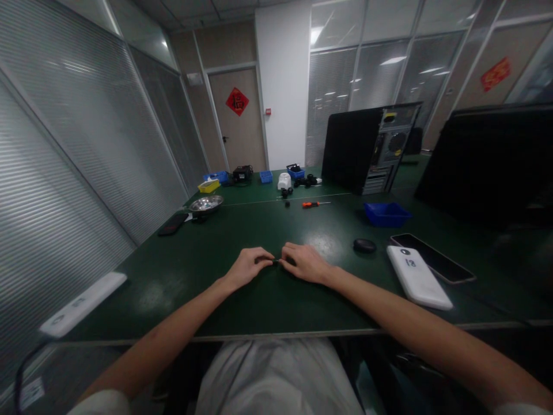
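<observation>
Both hands meet low over the green table [207, 314], near its middle. My left hand [249, 266] pinches one end of a small dark piece [275, 262] between thumb and fingertips. At the other end of that piece, my right hand [305, 262] has its thumb and curled fingers closed. The piece is mostly covered by the fingertips and too small to name. Farther back lie an orange-handled screwdriver [311, 204] and a small black round part [287, 204].
To the right are a black mouse [364, 246], a white device [418, 278], a dark tablet-like slab [436, 259] and a blue tray [386, 214]. A metal bowl [206, 204] and a phone [173, 224] lie left. Computer cases [367, 150] stand behind; another white device [82, 304] sits front left.
</observation>
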A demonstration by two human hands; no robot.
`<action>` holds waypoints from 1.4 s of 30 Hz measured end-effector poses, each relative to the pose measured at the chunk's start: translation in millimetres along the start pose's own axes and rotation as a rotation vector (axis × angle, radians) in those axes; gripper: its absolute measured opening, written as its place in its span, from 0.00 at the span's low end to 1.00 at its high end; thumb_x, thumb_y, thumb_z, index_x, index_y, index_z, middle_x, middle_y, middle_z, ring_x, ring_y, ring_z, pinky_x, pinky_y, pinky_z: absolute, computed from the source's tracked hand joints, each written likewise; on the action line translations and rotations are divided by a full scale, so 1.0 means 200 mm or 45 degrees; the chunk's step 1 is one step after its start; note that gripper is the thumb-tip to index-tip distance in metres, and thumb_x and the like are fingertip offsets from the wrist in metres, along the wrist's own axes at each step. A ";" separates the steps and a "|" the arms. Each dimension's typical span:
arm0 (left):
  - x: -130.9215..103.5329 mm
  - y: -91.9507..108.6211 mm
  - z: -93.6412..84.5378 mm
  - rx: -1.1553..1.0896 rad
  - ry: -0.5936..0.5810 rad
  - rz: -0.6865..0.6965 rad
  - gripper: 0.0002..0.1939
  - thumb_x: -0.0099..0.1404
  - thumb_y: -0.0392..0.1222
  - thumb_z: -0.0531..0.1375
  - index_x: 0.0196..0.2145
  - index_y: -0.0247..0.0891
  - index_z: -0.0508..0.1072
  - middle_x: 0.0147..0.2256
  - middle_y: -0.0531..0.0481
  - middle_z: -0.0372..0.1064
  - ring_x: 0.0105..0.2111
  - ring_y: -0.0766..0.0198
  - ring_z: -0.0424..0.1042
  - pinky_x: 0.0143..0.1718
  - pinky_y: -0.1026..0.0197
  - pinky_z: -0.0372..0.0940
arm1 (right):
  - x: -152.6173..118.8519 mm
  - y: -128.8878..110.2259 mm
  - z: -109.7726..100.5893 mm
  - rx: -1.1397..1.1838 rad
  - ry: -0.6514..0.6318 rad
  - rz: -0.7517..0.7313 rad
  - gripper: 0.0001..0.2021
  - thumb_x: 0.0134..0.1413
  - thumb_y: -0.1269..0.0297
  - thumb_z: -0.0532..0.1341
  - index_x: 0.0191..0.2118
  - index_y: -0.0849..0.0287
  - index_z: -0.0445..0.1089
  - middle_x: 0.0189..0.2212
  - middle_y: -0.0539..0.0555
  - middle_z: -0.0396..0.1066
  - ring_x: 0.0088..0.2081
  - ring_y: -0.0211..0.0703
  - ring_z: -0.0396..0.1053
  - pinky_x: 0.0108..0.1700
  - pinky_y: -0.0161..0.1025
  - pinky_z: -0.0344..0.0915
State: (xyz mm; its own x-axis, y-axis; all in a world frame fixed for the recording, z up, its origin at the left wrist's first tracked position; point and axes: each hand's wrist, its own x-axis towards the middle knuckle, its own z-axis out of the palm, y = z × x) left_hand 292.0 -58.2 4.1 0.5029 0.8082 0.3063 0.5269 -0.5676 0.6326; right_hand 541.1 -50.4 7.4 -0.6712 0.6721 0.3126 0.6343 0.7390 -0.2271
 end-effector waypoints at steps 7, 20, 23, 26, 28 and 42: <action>0.01 -0.02 0.01 -0.170 0.019 -0.103 0.12 0.68 0.45 0.63 0.47 0.38 0.80 0.43 0.46 0.78 0.41 0.59 0.76 0.45 0.60 0.68 | 0.01 0.00 0.01 0.085 0.069 0.020 0.09 0.70 0.57 0.55 0.43 0.57 0.67 0.39 0.52 0.70 0.35 0.38 0.66 0.35 0.36 0.54; 0.00 0.01 0.02 -0.016 0.009 -0.026 0.10 0.67 0.43 0.64 0.44 0.40 0.82 0.40 0.47 0.78 0.38 0.59 0.74 0.41 0.60 0.66 | 0.01 -0.02 0.03 -0.071 0.003 -0.044 0.09 0.70 0.57 0.55 0.45 0.56 0.67 0.41 0.52 0.70 0.32 0.38 0.65 0.31 0.37 0.47; 0.00 0.01 0.03 -0.042 0.031 -0.040 0.10 0.67 0.43 0.64 0.43 0.41 0.83 0.42 0.47 0.79 0.41 0.57 0.76 0.45 0.59 0.67 | 0.01 -0.02 0.04 -0.086 0.003 -0.048 0.09 0.71 0.57 0.53 0.45 0.56 0.66 0.40 0.53 0.69 0.32 0.38 0.65 0.31 0.37 0.48; 0.01 0.01 0.05 -0.069 0.048 -0.040 0.10 0.67 0.43 0.64 0.43 0.41 0.84 0.42 0.47 0.80 0.42 0.57 0.76 0.47 0.59 0.67 | 0.01 -0.02 0.04 -0.075 0.008 -0.048 0.10 0.72 0.57 0.52 0.46 0.57 0.65 0.40 0.53 0.69 0.32 0.38 0.65 0.32 0.37 0.49; 0.01 0.01 0.06 -0.083 0.054 -0.024 0.09 0.67 0.42 0.64 0.42 0.41 0.84 0.41 0.47 0.80 0.41 0.58 0.77 0.47 0.60 0.67 | 0.01 -0.03 0.04 -0.066 0.004 -0.041 0.10 0.72 0.57 0.52 0.46 0.57 0.64 0.40 0.53 0.69 0.32 0.39 0.65 0.32 0.36 0.50; 0.09 -0.05 0.03 -0.036 0.196 0.008 0.11 0.69 0.44 0.62 0.41 0.38 0.83 0.41 0.44 0.77 0.40 0.59 0.75 0.43 0.60 0.67 | 0.02 -0.01 0.05 0.023 0.057 -0.028 0.09 0.71 0.57 0.55 0.44 0.56 0.66 0.40 0.52 0.69 0.34 0.39 0.66 0.33 0.36 0.53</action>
State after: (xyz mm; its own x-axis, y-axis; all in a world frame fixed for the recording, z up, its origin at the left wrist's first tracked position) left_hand 299.1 -39.0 -1.6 0.3943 0.8202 0.4145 0.5035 -0.5701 0.6492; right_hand 534.6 -48.9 0.3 -0.6667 0.6536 0.3583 0.6126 0.7543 -0.2361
